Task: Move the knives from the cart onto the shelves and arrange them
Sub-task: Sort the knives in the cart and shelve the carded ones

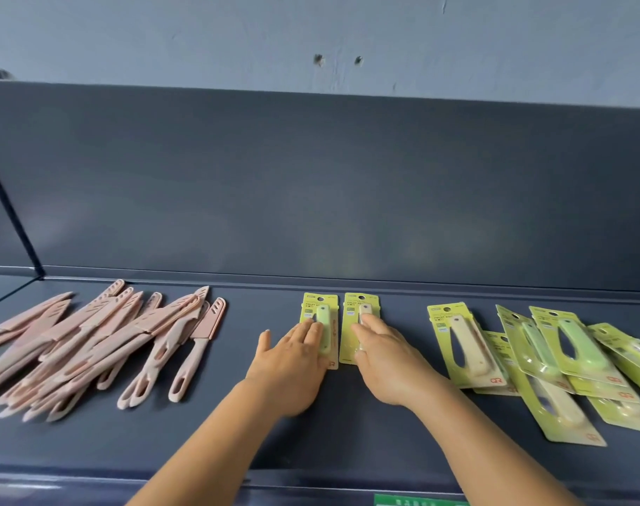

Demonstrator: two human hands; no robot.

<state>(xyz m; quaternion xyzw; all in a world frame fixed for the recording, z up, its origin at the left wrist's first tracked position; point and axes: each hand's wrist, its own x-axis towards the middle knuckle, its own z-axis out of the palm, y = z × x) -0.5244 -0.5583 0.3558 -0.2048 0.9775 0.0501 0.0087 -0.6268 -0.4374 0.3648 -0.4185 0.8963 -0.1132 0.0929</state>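
— How will those carded knives handle?

— Light, stiff, slippery on the shelf [347, 425], I'd judge; take them by the card edges. Two lie side by side mid-shelf: the green-handled pack [321, 325] under the left hand [293, 363], the cream-handled pack [360, 323] under the right hand [388, 359].

— Gripping?

— No, both hands flat, fingers straight, pressing. Loose packs [552, 363] lie right, pink knives [103, 341] left.

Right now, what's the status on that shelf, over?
Both hands flat, left and right, each pressing a carded knife. Pink knives heaped left, more cards piled right. Nothing blocking.
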